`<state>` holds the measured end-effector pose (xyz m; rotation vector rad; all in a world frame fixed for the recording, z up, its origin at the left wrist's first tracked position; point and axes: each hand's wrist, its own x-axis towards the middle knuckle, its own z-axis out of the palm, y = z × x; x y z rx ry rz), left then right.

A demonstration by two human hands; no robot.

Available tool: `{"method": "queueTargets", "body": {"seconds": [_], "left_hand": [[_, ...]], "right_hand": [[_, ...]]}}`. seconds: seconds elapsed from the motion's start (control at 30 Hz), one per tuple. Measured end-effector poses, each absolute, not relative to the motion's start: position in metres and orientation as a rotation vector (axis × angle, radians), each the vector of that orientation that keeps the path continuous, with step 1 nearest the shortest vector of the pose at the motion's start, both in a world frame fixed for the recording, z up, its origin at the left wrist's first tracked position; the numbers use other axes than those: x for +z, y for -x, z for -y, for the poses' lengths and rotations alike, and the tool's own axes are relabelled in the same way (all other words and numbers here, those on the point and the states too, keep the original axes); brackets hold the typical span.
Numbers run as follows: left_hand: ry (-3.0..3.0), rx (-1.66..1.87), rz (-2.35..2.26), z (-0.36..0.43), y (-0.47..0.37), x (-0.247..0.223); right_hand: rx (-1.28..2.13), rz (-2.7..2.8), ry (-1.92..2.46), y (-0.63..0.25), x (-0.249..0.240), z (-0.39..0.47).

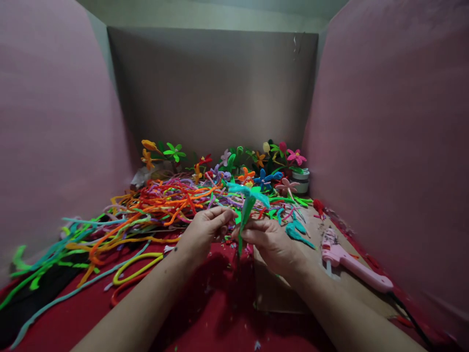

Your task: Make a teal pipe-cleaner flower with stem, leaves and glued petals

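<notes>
Teal fuzzy-wire flower is up off the worktop, roughly upright, in front of the chest, between both hands. Petals on top, green leaves and stem below. Stem foot hangs free over the red cloth.

Right hand: thumb and index pinched closed on the stem and lower leaf, remaining fingers curled behind. Left hand: fingers curled in, tips nearly meeting; looks to have the edge of a small light-green leaf, though the contact is partly hidden.

Handling guess: very light, next to no load on the grip. Fuzzy surface, so not slippery. Wire core probably bends easily and keeps whatever shape you give it; soft to touch, springless. Petals are the weak spot: wide, thin, sticking out sideways, easy to bend or crush. If joints are glued, a tug on a leaf could peel it.

Best hold: stem, just under the head, light two-finger pinch. Leaves by the base, not the tip. Keep off the petals.

Watch the neighbours: coloured fuzzy stems heaped behind could snag, and the pink glue gun sits right on the cardboard, nozzle possibly hot.
</notes>
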<state>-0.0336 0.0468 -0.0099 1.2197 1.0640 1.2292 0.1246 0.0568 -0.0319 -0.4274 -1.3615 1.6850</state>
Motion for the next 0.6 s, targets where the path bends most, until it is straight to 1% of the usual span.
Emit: {"method": "queueTargets", "body": {"seconds": [0.1, 0.2, 0.47, 0.6], "left_hand": [[-1.103, 1.198, -0.943, -0.045, 0.031, -0.011], [-1.019, 1.208, -0.9, -0.042, 0.027, -0.01], [-0.909, 1.195, -0.818, -0.031, 0.022, 0.002], [-0.873, 1.197, -0.875, -0.029, 0.02, 0.005]], "right_hand": [[1.851, 1.377, 0.406, -0.126, -0.033, -0.054], [1.918, 1.414, 0.43, -0.127, -0.035, -0.053], [1.931, 1.471, 0.427, -0.13, -0.033, -0.054], [1.917, 1.549, 0.421, -0.132, -0.032, -0.052]]}}
